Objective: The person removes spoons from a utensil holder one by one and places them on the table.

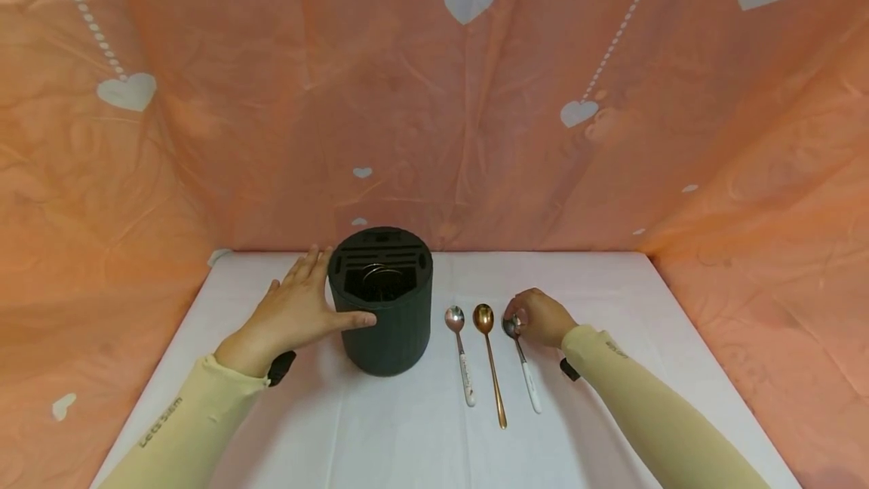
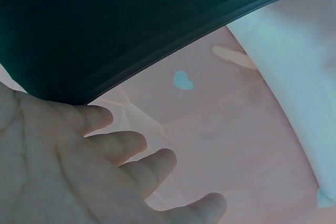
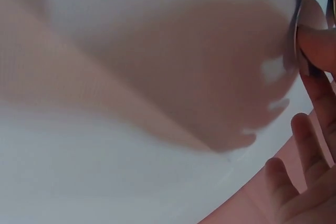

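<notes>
A person's left hand [image 1: 292, 317] lies along the near-left side of a dark cylindrical utensil holder [image 1: 387, 338], thumb stretched across its front and fingers extended, bracing it without gripping. The right hand [image 1: 545, 317] pinches the bowl end of a white-handled metal spoon [image 1: 526, 368], its handle slanting toward the viewer and seemingly resting on the table. To the left of that spoon, apart from each other, lie a gold-coloured spoon [image 1: 492, 365] and a silver spoon with a patterned pale handle [image 1: 465, 368], neither touched. The holder stands upright left of all three; its slotted top has one large opening, with thin curved golden edges [image 1: 382, 272] inside, too dim to identify. As for progress, one spoon is grasped but apparently not yet lifted, and two lie loose. The table [image 1: 387, 436] is covered in white; behind it hangs an orange-pink backdrop [image 1: 407, 96] with pale hearts.
</notes>
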Tool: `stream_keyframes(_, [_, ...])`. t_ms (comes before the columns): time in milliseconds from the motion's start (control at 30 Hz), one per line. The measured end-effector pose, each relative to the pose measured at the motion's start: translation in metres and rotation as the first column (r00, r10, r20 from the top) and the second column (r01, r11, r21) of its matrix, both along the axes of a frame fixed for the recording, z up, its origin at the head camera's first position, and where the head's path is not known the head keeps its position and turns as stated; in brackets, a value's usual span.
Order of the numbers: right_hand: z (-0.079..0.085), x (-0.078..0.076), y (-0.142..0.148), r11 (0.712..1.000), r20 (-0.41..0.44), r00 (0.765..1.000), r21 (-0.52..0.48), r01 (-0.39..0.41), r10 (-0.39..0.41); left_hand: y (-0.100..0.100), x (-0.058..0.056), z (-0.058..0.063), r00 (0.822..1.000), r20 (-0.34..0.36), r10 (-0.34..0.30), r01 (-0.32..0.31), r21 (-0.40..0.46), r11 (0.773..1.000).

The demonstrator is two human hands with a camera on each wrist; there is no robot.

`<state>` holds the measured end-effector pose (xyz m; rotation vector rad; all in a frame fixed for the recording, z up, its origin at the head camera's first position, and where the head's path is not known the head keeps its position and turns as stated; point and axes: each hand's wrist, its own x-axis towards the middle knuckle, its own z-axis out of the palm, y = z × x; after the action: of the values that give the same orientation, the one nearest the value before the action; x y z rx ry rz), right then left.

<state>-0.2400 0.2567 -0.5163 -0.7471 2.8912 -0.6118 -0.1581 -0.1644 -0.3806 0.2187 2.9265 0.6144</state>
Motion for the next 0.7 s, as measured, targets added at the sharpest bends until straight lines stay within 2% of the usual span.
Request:
stream_keyframes(133, [0.003,0.004,0.003,1.000,-0.004,1.000,0.004,-0.011,0.011,0.002,0.000,-0.001,1.000,0.007,-0.008,0.008,0.000,1.000])
stream_keyframes(233, [0.014,0.006,0.006,1.000,0.008,1.000,-0.013,0.009,-0.009,0.004,0.000,0.001,1.000,0.008,-0.010,0.010,0.003,1.000])
stream_keyframes(400, [0.042,0.004,0.015,0.999,0.002,0.999,0.010,0.049,-0.049,0.005,-0.001,0.003,1.000,0.006,-0.010,0.010,0.007,1.000])
stream_keyframes(533, [0.067,0.002,0.019,0.998,-0.016,0.999,0.045,0.050,-0.050,0.002,-0.001,0.003,1.000,0.014,-0.010,0.010,0.011,1.000])
stream_keyframes(700, [0.092,0.003,0.018,0.999,-0.068,0.997,0.021,0.046,-0.044,0.000,0.000,0.002,1.000,0.012,-0.015,0.014,0.012,1.000])
